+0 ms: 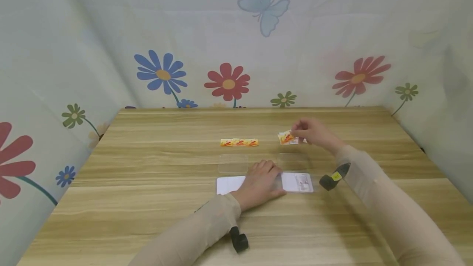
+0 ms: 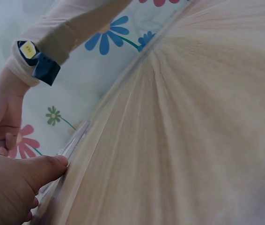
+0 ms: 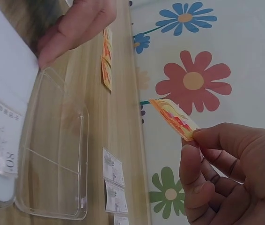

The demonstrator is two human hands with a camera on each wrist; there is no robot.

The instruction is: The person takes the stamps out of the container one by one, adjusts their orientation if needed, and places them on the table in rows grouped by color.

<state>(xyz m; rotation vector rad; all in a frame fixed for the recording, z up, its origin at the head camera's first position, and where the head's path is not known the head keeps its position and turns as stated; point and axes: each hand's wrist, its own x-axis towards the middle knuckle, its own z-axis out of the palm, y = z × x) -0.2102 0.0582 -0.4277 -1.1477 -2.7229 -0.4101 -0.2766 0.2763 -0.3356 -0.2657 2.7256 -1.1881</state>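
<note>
Orange stamp (image 3: 173,121): right hand (image 3: 233,166) pinches one end — likely sparing print
White case (image 1: 293,182): left hand (image 1: 258,182) touches, fingers relaxed — perhaps steadying

Floral cloth (image 1: 207,19) around three sides of a table (image 1: 111,200) suggests a curtained workspace

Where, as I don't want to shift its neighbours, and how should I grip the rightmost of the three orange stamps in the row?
Probably pinch the rightmost stamp by its free right edge, coming low from the right across the table. It looks thin and flat, with the next stamp close against its left side. The right hand pinches a similar stamp by one end.
</note>
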